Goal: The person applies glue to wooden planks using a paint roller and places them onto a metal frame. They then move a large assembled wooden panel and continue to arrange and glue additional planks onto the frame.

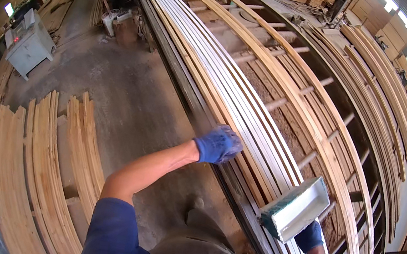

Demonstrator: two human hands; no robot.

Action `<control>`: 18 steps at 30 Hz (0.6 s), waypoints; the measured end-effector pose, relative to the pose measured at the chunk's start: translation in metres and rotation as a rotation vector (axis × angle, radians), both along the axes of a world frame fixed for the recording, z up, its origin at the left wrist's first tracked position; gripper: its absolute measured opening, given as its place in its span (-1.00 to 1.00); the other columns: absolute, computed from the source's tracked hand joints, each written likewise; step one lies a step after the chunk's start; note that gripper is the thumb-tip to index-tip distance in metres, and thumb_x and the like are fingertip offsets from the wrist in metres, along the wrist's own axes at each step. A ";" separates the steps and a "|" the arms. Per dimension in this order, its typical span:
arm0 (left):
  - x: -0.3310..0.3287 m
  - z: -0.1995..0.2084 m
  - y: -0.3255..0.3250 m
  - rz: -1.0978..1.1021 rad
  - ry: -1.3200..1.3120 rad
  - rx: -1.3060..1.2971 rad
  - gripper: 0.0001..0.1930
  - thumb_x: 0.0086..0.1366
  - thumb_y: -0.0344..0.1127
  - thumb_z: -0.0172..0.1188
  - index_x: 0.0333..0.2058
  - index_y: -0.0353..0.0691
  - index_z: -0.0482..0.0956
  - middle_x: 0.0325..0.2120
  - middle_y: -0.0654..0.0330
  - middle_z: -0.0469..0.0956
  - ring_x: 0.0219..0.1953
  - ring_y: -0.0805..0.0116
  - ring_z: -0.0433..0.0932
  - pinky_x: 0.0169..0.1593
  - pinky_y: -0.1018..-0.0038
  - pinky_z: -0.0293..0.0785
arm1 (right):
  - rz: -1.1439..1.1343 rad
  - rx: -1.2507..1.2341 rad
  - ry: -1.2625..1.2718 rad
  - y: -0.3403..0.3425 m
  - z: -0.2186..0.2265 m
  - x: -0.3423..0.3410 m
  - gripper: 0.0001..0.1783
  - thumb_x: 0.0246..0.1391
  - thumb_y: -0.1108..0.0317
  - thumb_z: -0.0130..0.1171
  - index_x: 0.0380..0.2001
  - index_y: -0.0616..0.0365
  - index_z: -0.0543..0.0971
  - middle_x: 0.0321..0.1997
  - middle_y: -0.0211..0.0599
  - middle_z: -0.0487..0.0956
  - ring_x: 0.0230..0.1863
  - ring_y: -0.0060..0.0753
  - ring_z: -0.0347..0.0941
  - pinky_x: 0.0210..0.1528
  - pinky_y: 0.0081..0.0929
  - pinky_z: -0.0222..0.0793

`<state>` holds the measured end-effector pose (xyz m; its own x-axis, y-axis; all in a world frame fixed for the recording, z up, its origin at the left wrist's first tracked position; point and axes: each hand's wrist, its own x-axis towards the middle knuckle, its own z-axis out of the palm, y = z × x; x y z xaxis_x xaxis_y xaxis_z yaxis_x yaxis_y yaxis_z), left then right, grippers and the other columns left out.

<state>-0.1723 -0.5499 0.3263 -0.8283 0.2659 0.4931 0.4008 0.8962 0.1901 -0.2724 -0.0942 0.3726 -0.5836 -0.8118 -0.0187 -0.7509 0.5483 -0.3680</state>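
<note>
Both hands wore blue fabric gloves: the left hand (218, 144) and the right hand (310, 236) alike. The forearms were bare. A dark blue short-sleeved shirt covered the shoulders, and a brownish-grey cap brim showed below, with pale stitched markings on the chest.

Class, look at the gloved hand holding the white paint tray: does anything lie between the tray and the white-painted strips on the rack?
Nothing visible does. The right hand holds the white tray directly above the white strips. The left hand rests on those strips farther along, clear of the tray.

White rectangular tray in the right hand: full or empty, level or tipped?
Tipped: the white rectangular tray shows its open side to the camera. Inside looks coated white, no pooled liquid visible. The gloved right hand holds it from below.
</note>
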 end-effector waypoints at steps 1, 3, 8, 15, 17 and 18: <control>0.000 -0.005 -0.037 0.044 0.008 -0.007 -0.94 0.09 -0.33 0.21 -0.41 -0.07 0.59 -0.46 0.21 0.56 -0.32 0.17 0.55 -0.19 0.27 0.43 | 0.033 -0.062 -0.040 -0.039 0.011 0.000 -0.65 0.05 0.24 0.14 -0.10 0.13 0.58 -0.12 0.02 0.59 -0.11 0.10 0.53 -0.09 -0.12 0.48; -0.002 -0.015 -0.098 0.113 0.023 0.013 -0.97 0.08 -0.34 0.20 -0.45 -0.08 0.57 -0.49 0.21 0.55 -0.36 0.14 0.54 -0.20 0.27 0.43 | 0.045 0.198 -0.164 -0.096 0.031 -0.004 -0.61 0.06 0.22 0.13 -0.05 0.14 0.55 -0.09 0.04 0.58 -0.08 0.08 0.52 -0.07 -0.14 0.47; -0.029 0.006 -0.198 0.013 -0.087 -0.003 -0.95 0.07 -0.35 0.19 -0.44 -0.09 0.53 -0.56 0.15 0.51 -0.43 0.12 0.52 -0.24 0.23 0.43 | 0.094 0.162 -0.087 -0.202 0.020 -0.026 -0.56 0.13 0.21 0.09 0.06 0.15 0.49 0.04 -0.03 0.54 0.10 -0.04 0.44 0.14 -0.24 0.36; -0.060 -0.011 -0.397 0.178 -0.213 -0.194 -0.92 0.14 -0.31 0.15 -0.38 -0.12 0.56 -0.46 0.16 0.58 -0.35 0.18 0.57 -0.19 0.21 0.49 | -0.074 0.113 -0.244 -0.358 0.002 -0.050 -0.59 0.13 0.30 0.18 0.07 0.10 0.49 0.01 -0.16 0.56 0.05 -0.21 0.47 0.11 -0.34 0.37; -0.056 -0.017 -0.475 0.189 0.109 -0.082 -0.83 0.19 -0.32 0.13 -0.25 -0.16 0.60 -0.32 0.05 0.62 -0.23 0.12 0.59 -0.07 0.22 0.51 | -0.066 0.052 -0.205 -0.416 -0.007 -0.057 -0.68 0.09 0.32 0.20 -0.07 0.11 0.54 -0.15 -0.11 0.59 -0.10 -0.13 0.52 -0.05 -0.29 0.45; -0.060 -0.008 -0.501 0.201 0.058 -0.110 -0.80 0.19 -0.32 0.12 -0.21 -0.16 0.61 -0.28 0.01 0.62 -0.19 0.09 0.59 -0.05 0.21 0.50 | -0.071 -0.008 -0.200 -0.442 -0.009 -0.060 -0.73 0.07 0.33 0.21 -0.13 0.11 0.56 -0.23 -0.09 0.60 -0.18 -0.10 0.54 -0.12 -0.27 0.49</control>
